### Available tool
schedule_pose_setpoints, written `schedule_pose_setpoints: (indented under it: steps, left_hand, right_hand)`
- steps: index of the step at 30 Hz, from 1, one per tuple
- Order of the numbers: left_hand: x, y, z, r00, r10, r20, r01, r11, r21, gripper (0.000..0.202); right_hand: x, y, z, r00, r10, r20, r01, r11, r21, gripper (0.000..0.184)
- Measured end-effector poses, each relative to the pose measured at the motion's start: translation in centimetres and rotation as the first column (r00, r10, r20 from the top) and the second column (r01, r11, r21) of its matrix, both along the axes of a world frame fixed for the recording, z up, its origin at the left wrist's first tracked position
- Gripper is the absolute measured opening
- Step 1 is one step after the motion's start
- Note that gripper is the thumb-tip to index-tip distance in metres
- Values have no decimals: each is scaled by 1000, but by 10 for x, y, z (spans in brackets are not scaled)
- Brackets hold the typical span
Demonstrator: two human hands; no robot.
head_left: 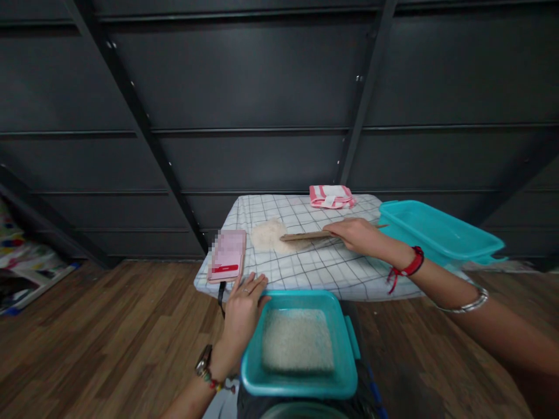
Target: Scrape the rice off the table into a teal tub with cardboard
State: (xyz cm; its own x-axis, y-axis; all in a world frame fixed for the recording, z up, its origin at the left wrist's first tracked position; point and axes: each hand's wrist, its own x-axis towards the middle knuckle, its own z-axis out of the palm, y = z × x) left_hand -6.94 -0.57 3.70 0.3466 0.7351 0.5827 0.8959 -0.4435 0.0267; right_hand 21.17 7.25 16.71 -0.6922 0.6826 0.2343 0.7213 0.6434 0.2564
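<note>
My right hand is closed on a thin, flat brown piece of cardboard, held edge-on above the checked cloth. The cardboard's far end reaches a spread heap of pale, rice-like grains lying on the cloth. My left hand has its fingers stretched out over the table's near edge. Its thumb lies by the upper left corner of a turquoise plastic container. Inside that container is a layer of whitish grains. The container is close to my body, just in front of the table.
A white checked cloth covers the small table. On it lie a pink phone-like case at left and a folded pink-striped towel at the back. Another turquoise container is at the right edge. A dark panelled wall stands behind.
</note>
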Motion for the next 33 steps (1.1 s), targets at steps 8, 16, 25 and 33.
schedule_pose_setpoints:
  steps: [8, 16, 25, 33]
  left_hand:
    - [1, -1, -1, 1000, 20, 15, -19, 1000, -12, 25]
    - [2, -1, -3, 1000, 22, 11, -23, 1000, 13, 27]
    - [4, -3, -2, 1000, 24, 20, -24, 1000, 2, 27]
    - [4, -3, 0, 997, 11, 79, -8, 999, -47, 28]
  right_hand:
    - [0, -8, 2, 996, -82, -29, 85, 991, 108, 39]
    - [6, -20, -7, 1000, 24, -6, -23, 995, 92, 40]
    - [13, -42, -8, 987, 153, -46, -146, 981, 130, 42]
    - [9, -47, -6, 995, 101, -20, -99, 993, 68, 45]
